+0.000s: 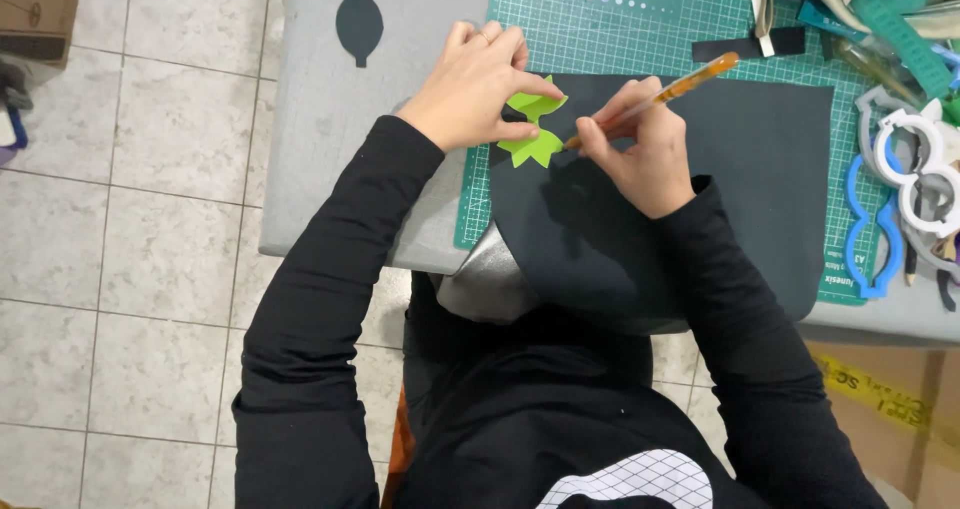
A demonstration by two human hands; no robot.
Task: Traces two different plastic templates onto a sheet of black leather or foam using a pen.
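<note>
**Near the front edge of the table: green template being traced onto black sheet**

Near the front edge of the grey table (330,119), a lime-green bow-shaped template (533,129) is being pinned flat against a large black sheet (720,199) by the left hand (478,87). That hand is being kept closed down on the cutout, fingertips pressing on its upper half, so it's gripping by pressure rather than pinching. An orange pencil (672,91) is being held by the right hand (640,149), fingers curled tight around the lower part of the shaft, and its tip is being kept right against the template's right edge, roughly at the narrow waist of the shape.

The black sheet is being supported partly by a green cutting mat (640,29) and is hanging over the table's front edge toward the person's lap. A silvery sheet (485,279) is peeking out from under it at that same edge.

Toward the back left corner of the table, a dark bow-shaped cutout (359,19) is lying on the bare grey surface, well apart from both hands. Along the right edge, white and blue outline templates (915,174) are being kept in a pile, with a jumble of coloured scraps (890,9) at the back right corner. A small black strip (735,47) is lying on the mat just beyond the pencil's end.
</note>
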